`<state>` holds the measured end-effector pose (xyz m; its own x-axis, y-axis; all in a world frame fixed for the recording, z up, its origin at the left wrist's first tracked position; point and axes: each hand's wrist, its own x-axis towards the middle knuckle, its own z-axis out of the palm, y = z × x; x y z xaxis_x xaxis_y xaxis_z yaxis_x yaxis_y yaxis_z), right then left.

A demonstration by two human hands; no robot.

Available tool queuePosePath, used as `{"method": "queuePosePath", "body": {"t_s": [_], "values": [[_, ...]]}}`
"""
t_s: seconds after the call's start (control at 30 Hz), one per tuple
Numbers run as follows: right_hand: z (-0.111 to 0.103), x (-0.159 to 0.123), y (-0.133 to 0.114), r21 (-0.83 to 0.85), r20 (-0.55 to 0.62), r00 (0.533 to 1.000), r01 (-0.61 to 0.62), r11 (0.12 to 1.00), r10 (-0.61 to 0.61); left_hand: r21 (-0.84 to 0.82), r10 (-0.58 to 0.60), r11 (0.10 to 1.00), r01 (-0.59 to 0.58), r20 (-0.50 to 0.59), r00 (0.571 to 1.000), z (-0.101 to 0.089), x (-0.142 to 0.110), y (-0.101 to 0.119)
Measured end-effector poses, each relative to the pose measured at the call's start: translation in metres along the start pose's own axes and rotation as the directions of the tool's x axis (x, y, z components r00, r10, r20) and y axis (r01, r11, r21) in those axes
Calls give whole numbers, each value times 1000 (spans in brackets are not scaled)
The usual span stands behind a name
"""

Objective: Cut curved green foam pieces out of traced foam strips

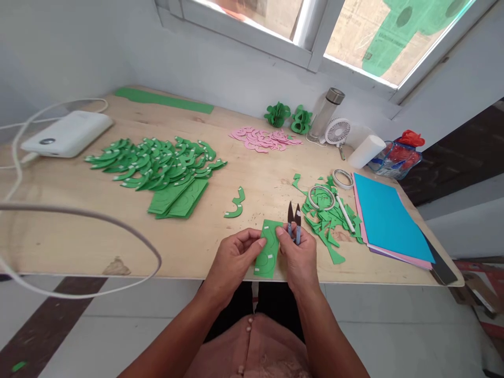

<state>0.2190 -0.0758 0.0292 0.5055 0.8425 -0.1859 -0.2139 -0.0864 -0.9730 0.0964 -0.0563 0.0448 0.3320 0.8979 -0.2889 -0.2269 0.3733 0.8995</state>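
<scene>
Wooden table (pixel 98 236), lower centre: left hand (pixel 232 260) pinching green card (pixel 268 247); right hand (pixel 299 257) gripping card and snips (pixel 294 223), 2 blades apart.

A pale wooden table (pixel 118 247) stands against white walls under a daylit window (pixel 354 37).

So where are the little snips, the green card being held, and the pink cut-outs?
Snips (pixel 294 214): head view, on the dark blades above the right hand (pixel 299 257).
Green card (pixel 268 252): head view, on its middle, between both hands.
Pink cut-outs (pixel 262 138): head view, on the middle of the pile.
</scene>
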Motion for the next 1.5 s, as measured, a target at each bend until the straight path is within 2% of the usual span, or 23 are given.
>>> {"method": "queuePosePath", "body": {"t_s": [0.2, 0.3, 0.4, 0.53, 0.63, 0.7, 0.83, 1.0, 1.2, 1.5], "values": [[0, 4, -2, 76, 20, 998, -58, 995, 56, 194, -70, 980, 37, 170, 983, -10, -8, 0], [1, 5, -5, 90, 41, 998, -45, 995, 41, 235, -76, 972, 26, 206, 976, -12, -7, 1], [1, 5, -10, 97, 60, 998, 1, 995, -7, 174, -41, 985, 17, 136, 990, -11, -4, 2], [-4, -4, -14, 122, 72, 995, 60, 991, -69, -77, -29, 997, 29, -2, 1000, -6, 1, 5], [-8, -15, -10, 121, 56, 997, 39, 992, -46, -241, -66, 969, 50, -57, 996, -2, 4, 7], [-9, -22, -6, 138, 42, 999, 24, 990, -31, -295, -55, 955, 20, -111, 992, 1, 6, 7], [-5, -31, -2, 181, 40, 999, 8, 983, -16, -329, -20, 943, -43, -187, 982, 7, 9, 11], [2, -37, -2, 230, 109, 994, -50, 972, 25, -384, -27, 923, -40, -169, 985, 15, 8, 15], [6, -38, 2, 293, 216, 976, -76, 953, 12, -368, -32, 928, -57, -230, 973, 23, 7, 16], [11, -36, 8, 336, 235, 972, -70, 939, -11, -380, -50, 924, -43, -231, 972, 31, 4, 19]]}}
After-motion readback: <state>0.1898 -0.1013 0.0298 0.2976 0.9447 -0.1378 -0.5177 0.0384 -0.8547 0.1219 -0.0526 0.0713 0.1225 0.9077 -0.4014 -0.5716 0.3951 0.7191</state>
